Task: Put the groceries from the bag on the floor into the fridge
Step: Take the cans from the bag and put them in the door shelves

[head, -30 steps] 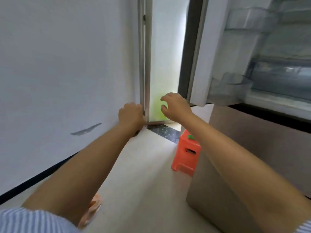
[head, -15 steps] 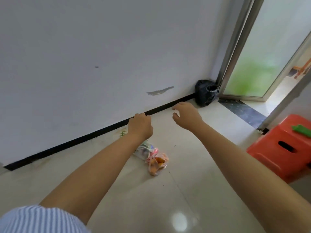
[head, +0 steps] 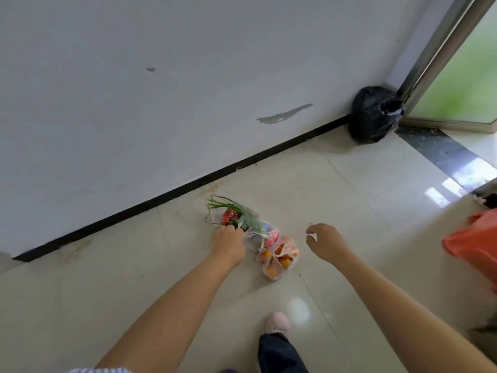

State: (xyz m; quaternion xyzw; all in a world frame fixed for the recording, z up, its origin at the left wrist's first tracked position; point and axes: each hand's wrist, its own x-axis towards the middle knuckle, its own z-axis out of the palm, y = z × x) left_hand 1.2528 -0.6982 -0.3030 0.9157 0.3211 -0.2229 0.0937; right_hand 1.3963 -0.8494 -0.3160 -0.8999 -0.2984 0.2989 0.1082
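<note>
Head view: our left hand (head: 228, 244) pinched the bag (head: 258, 238) at ten o'clock; our right hand (head: 324, 242) hung loose; the thin plastic could tear, spilling oranges (head: 277, 261).

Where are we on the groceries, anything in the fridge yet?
Nothing looks stowed. The clear grocery bag lies on the floor, full of oranges and greens. The left hand reaches its top end; the right hand hovers empty. Lifting and unloading remain.
</note>
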